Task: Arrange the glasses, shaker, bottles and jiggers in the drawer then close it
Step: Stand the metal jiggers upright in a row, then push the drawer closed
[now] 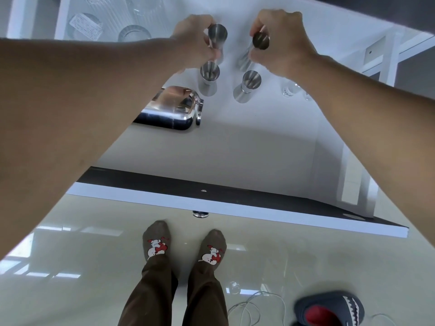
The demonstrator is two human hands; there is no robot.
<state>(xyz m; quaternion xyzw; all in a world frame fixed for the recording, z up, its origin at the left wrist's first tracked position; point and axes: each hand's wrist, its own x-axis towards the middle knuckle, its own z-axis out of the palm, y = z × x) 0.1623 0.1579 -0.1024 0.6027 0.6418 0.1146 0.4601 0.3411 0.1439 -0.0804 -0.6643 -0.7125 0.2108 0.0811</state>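
The white drawer is pulled open below me, its dark front panel nearest my feet. My left hand grips a steel jigger at the drawer's far end. My right hand grips another steel jigger beside it. Two more jiggers stand upright on the drawer floor just in front: one on the left, one on the right. A shiny metal tray lies at the left. Clear glass bottles peek out under my right forearm. Ribbed glasses stand at the far left.
The drawer knob sticks out above my socked feet on the glossy floor. A dark slipper and white cables lie at the lower right. A white cabinet frame stands at the right.
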